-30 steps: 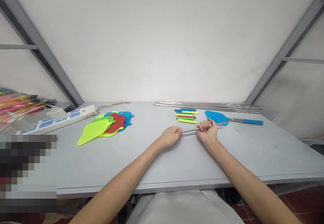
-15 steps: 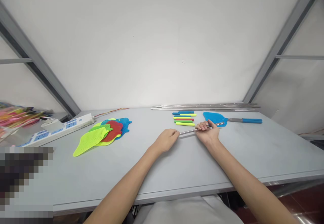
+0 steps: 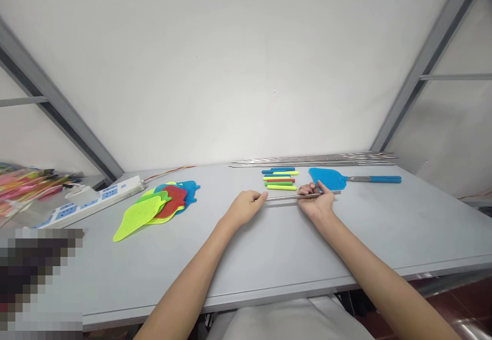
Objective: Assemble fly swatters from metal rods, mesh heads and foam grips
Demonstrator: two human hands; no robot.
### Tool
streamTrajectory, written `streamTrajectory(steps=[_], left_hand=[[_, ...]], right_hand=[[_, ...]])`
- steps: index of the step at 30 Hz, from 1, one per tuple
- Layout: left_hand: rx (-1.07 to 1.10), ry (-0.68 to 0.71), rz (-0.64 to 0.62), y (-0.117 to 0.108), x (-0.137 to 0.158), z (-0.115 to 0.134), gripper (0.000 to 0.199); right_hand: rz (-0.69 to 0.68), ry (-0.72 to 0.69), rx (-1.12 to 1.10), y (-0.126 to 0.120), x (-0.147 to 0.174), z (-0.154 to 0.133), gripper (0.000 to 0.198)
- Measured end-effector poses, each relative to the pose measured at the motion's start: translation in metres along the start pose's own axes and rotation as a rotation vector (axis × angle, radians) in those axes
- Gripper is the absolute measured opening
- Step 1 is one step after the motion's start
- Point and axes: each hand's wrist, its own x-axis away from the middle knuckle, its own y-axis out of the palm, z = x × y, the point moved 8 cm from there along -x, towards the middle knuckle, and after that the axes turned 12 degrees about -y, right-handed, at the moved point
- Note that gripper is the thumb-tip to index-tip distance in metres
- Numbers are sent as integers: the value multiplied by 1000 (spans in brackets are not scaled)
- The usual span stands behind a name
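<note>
Between my hands a thin metal rod [image 3: 282,198] runs nearly level above the grey table. My left hand [image 3: 245,207] pinches its left end, fingers closed with the knuckles up. My right hand [image 3: 315,202] is turned palm up and its fingers curl round the rod, whose right end sticks out past the thumb. Just beyond the hands lie several coloured handle sleeves [image 3: 281,187] in blue, yellow, green and red. Behind my right hand is a blue fly swatter head [image 3: 326,177], joined by a metal shaft to a blue handle [image 3: 385,179].
Several long metal rods [image 3: 315,161] lie along the back wall. A pile of loose fly swatter heads [image 3: 140,217] in yellow, green, red and blue is on the left. Beyond it sit a white power strip [image 3: 122,187] with a plug and colourful plastic-wrapped items [image 3: 26,188].
My left hand has moved slightly left and up along with its end of the rod. The rod now lies more level, and its right end has dipped a little.
</note>
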Motion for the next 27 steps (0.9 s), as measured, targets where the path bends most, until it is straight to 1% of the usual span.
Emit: streamTrajectory(steps=[2,6,11,16,22,27], left_hand=[[4,-5,17,-5,-1,-2,41],[17,-8,37,-9,-3,-7,40],[20,-29,27,-6,-4,-10,41],[12,-6,15,-6,-3,-8,42],[-2,4,-12,-2,-1,-8,46],[-3,0,-2,-1,0,-8,47]], right_hand=[[6,-16,5,-1,-2,-4,19],[6,3,26,-3,-4,-5,21],[0,24,50,-5,-4,-3,26],[4,17,70,-6,-5,-3,30],[38,-12,89,-8,-5,-7,31],[51,-12,96,-12,-7,-8,30]])
